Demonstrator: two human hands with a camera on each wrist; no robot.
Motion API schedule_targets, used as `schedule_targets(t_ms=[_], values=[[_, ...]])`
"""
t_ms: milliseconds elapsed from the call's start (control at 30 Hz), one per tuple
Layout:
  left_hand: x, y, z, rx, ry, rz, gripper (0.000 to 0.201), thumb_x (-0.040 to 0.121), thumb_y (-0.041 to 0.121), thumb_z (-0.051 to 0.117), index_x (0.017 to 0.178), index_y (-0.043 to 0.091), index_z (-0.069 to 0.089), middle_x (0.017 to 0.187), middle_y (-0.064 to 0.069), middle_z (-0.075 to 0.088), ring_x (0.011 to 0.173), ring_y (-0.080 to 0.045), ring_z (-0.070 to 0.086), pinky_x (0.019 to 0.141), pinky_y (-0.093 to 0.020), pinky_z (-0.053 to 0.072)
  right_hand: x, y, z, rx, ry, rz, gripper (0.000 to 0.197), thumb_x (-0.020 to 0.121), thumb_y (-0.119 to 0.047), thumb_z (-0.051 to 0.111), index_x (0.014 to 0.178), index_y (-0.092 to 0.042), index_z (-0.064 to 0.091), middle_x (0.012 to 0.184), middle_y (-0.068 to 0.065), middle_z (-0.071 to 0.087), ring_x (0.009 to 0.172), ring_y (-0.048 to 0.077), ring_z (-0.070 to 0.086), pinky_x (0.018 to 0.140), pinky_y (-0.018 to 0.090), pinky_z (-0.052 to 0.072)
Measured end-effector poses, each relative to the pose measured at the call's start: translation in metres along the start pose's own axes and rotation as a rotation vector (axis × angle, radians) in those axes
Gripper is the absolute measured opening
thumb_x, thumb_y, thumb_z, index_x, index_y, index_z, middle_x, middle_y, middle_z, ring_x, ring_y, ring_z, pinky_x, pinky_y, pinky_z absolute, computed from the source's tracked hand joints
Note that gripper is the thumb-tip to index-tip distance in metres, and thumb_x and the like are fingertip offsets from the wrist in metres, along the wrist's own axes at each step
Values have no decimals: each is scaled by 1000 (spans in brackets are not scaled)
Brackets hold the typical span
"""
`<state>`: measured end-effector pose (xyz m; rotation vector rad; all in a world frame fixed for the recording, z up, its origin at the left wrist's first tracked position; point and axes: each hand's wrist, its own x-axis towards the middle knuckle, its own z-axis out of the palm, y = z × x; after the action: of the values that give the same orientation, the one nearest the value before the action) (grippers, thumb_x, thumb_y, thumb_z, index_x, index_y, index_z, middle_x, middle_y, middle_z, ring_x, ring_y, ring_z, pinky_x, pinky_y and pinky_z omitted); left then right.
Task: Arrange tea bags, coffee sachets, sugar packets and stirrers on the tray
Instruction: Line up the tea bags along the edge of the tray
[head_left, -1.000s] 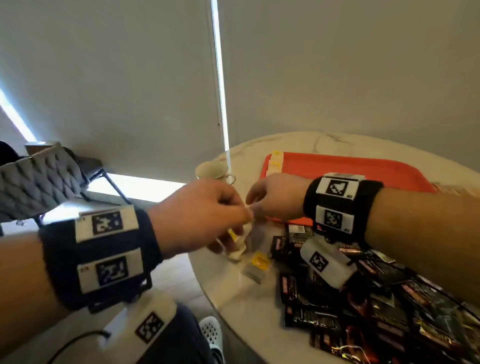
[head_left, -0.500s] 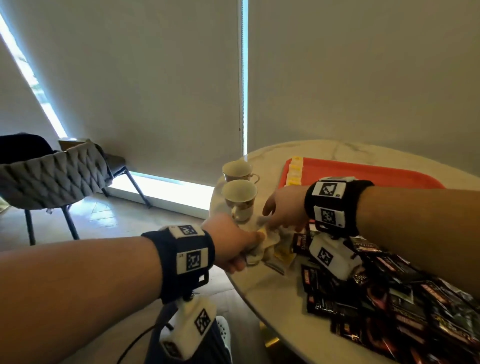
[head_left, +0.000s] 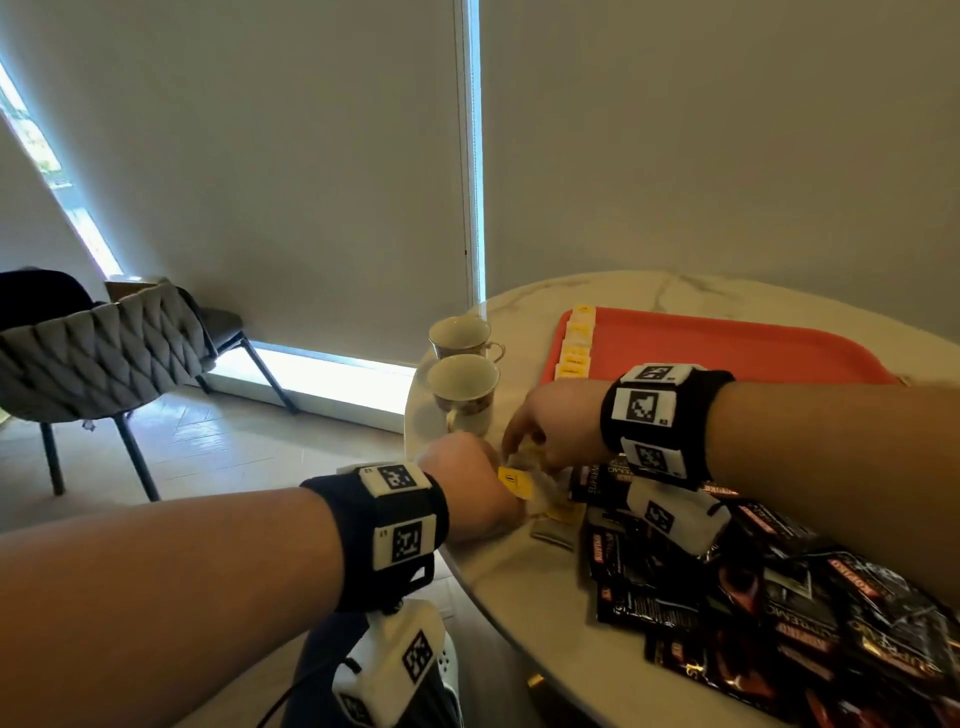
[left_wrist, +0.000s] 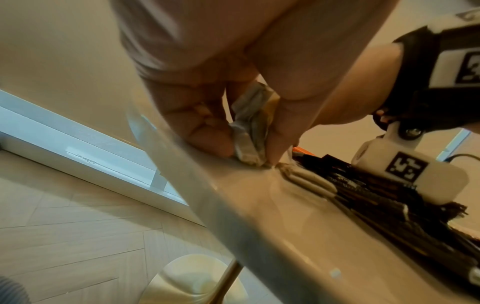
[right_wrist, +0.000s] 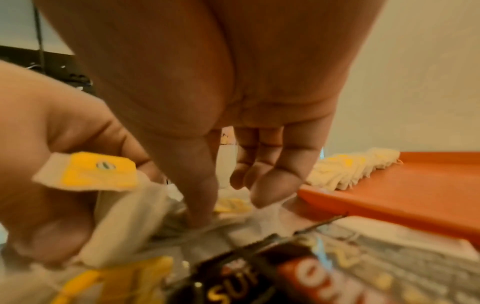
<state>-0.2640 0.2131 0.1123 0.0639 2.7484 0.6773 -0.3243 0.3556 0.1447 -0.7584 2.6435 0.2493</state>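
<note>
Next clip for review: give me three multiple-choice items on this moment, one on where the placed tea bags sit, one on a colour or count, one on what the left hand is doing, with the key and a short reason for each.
1. Where on the tray do the placed tea bags lie?
A. In a row along its left edge
B. Piled in its middle
C. Along its right edge

2. How many cups stand on the table?
A. One
B. Two
C. Four

3. What is the left hand doing?
A. Lying flat and empty
B. Lifting a cup
C. Gripping a bundle of tea bags

Key:
1 A, the head view shows the yellow-tagged bags lined up along the tray's left edge.
2 B, a near cup and a far cup stand left of the tray.
3 C, the left wrist view shows thumb and fingers closed round the bundle of tea bags on the table.
</note>
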Motion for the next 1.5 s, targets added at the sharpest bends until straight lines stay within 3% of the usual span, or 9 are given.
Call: schedule_targets(t_ms=[167, 333, 467, 600, 700, 833, 1100, 1367, 1500], values=[[-3, -11, -12, -4, -8, -10, 27, 93, 34, 71, 107, 11, 70, 105, -14, 72, 100, -28, 70, 90, -39, 61, 8, 5, 7, 3, 39, 20, 42, 85, -40, 77, 123, -29, 64, 113, -4, 62, 101, 19, 60, 83, 32, 54], [-3, -21, -11, -166, -112, -76, 52, 77, 27, 87, 122, 22, 61, 113, -6, 67, 101, -26, 69, 86, -44, 65, 5, 15, -2, 128, 113, 30, 29, 79, -35, 83, 97, -27, 63, 94, -5, 64, 86, 16, 60, 64, 27, 47], [-2, -13, -10, -204, -101, -54, 34, 92, 43, 72, 114, 17, 67, 108, -8, 71, 100, -26, 71, 94, -44, 62, -10, 24, -15, 267, 123, 31, 29, 73, -37, 89, 91, -29, 67, 81, -10, 67, 78, 12, 64, 65, 29, 51], [0, -12, -4, 33, -18, 12, 41, 91, 43, 74, 125, 22, 66, 109, 1, 67, 101, -18, 67, 91, -33, 60, -25, 21, -11, 314, -100, -13, 43, 73, -36, 89, 110, -40, 66, 85, -16, 74, 83, 4, 68, 72, 26, 51], [-1, -16, -3, 75, -13, 25, 30, 89, 41, 78, 110, 21, 70, 99, 2, 69, 94, -16, 68, 81, -28, 59, -29, 9, 3, 177, -165, -31, 64, 74, -40, 88, 130, -44, 58, 99, -14, 72, 88, 3, 64, 71, 24, 50], [-6, -24, -5, 70, -5, 67, 15, 90, 35, 75, 90, 23, 65, 90, 1, 67, 83, -14, 64, 67, -22, 48, -26, -2, 11, 94, -109, -57, 62, 75, -39, 87, 131, -40, 59, 108, -14, 63, 95, 10, 60, 74, 24, 51], [-19, -47, -9, -320, 87, 36, 9, 95, 27, 71, 99, 23, 63, 96, -6, 67, 86, -21, 69, 73, -33, 62, -15, 1, 13, 81, 5, 0, 31, 78, -32, 81, 104, -26, 66, 91, -5, 64, 82, 16, 60, 66, 30, 51], [-24, -37, -19, -661, -23, 76, 12, 99, 15, 67, 110, 16, 63, 106, -19, 71, 92, -31, 76, 73, -36, 66, 7, 11, 4, 223, 54, 164, 60, 70, -38, 89, 123, -29, 63, 107, -6, 67, 96, 16, 63, 78, 31, 57], [-22, -23, -28, -760, -6, 153, 17, 99, 12, 68, 115, 17, 64, 101, -18, 74, 89, -26, 79, 77, -41, 66, 12, 8, 6, 189, 34, 167, 31, 81, -31, 81, 107, -18, 72, 95, 1, 72, 91, 22, 67, 75, 33, 55]])
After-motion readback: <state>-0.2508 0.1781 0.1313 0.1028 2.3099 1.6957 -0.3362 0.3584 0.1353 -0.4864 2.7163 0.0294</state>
